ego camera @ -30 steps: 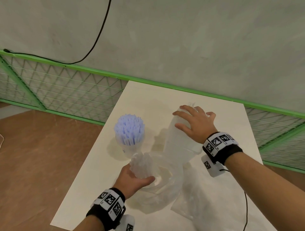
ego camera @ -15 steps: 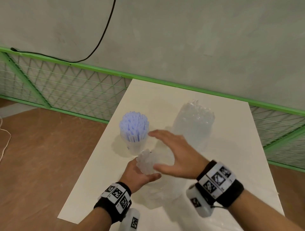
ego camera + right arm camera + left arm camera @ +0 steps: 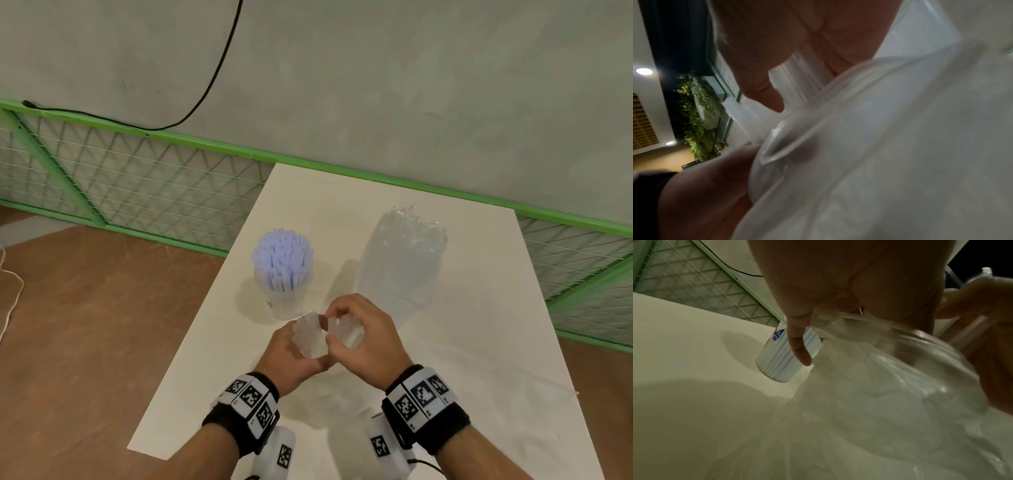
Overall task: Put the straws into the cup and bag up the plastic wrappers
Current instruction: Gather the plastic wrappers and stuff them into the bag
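We see both hands meet over the table's [image 3: 479, 342] near middle: the left hand [image 3: 291, 356] grips a bunched bag [image 3: 310, 337] neck, the right hand [image 3: 364, 337] pinches film just beside it. The cup [image 3: 286, 298] of straws [image 3: 282, 258] stands just beyond, toward the left edge; wrappers [image 3: 400, 260] lie toward the far edge.

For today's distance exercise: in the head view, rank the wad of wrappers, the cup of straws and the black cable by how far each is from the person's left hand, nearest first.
1. Wad of wrappers: gripped in the left hand itself, right hand on it too.
2. Cup of straws: on the table, just beyond the hand.
3. Black cable: farthest, on the back wall.
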Demonstrator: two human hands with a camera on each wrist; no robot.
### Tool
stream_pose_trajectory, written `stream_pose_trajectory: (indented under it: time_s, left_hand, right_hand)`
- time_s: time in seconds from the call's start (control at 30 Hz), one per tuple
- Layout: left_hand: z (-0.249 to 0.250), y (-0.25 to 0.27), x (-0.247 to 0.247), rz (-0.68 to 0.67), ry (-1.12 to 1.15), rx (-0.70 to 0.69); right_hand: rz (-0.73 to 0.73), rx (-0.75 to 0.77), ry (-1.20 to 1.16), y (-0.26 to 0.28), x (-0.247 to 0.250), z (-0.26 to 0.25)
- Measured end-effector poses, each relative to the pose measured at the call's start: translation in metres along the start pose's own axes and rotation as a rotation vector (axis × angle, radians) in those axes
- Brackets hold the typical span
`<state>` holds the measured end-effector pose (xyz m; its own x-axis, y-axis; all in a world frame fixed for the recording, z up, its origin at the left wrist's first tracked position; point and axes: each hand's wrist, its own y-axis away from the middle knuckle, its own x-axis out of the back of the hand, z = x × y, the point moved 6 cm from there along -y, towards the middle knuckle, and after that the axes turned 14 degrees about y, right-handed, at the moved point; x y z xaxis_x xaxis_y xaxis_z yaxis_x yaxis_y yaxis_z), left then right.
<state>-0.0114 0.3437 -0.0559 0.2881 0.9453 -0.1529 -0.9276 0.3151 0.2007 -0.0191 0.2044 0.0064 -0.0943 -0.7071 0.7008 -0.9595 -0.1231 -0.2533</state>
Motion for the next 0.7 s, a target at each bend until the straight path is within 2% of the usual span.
stream_pose_trajectory:
  time_s: [0.1, 0.3, 0.47, 0.7]
  left_hand:
    - [-0.001, -0.001, 0.003, 0.013, -0.016, -0.021]
    - [0.006, -0.003, 0.004, 0.057, -0.056, -0.049]
    - [0.005, -0.005, 0.001, 0.027, -0.09, -0.053]
    - [0.005, -0.012, 0.0, 0.012, -0.103, -0.049]
  right_hand:
    - [-0.009, -0.074, -0.073, 0.002, -0.002, 0.005]
    - [0.033, -0.109, -0.126, 0.005, -0.003, 0.008]
    - [-0.014, -0.091, -0.119, 0.004, -0.003, 0.007]
    - [0.026, -0.072, -0.101, 0.008, 0.005, 0.006]
